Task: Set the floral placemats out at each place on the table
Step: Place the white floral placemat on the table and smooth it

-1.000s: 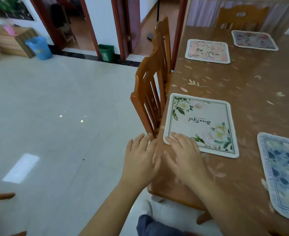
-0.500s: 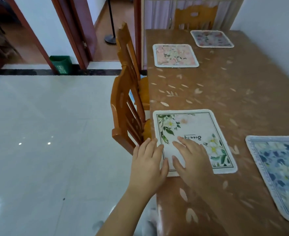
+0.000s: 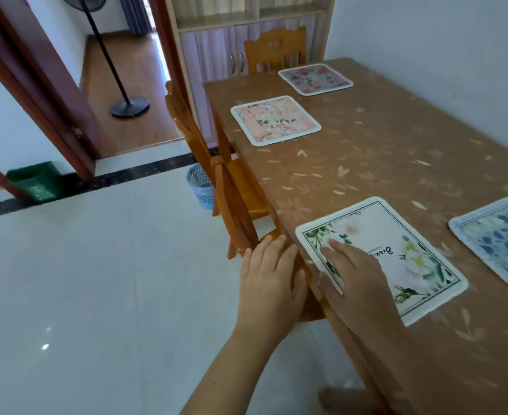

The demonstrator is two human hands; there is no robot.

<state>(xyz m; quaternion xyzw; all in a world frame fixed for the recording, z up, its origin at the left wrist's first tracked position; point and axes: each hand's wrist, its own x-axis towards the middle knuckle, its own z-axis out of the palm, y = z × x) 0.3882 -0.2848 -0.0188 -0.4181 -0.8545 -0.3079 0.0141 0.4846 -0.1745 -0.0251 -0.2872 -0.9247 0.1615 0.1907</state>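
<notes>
By the doorway at the left stands a green bin, and its inside cannot be made out. A blue basket sits on the floor behind the chair, its contents hidden.

Half a second ago the left hand lay at the near corner of the white placemat. Now it is off the mat, its straight fingers resting on the chair's top rail and gripping nothing. The right hand stays on the mat, palm down with fingers spread flat over its near left part, pressing rather than pinching.

That mat lies at the near left edge of the table. A pink placemat lies farther along the same edge, a far placemat at the end, and a blue placemat at the right.
</notes>
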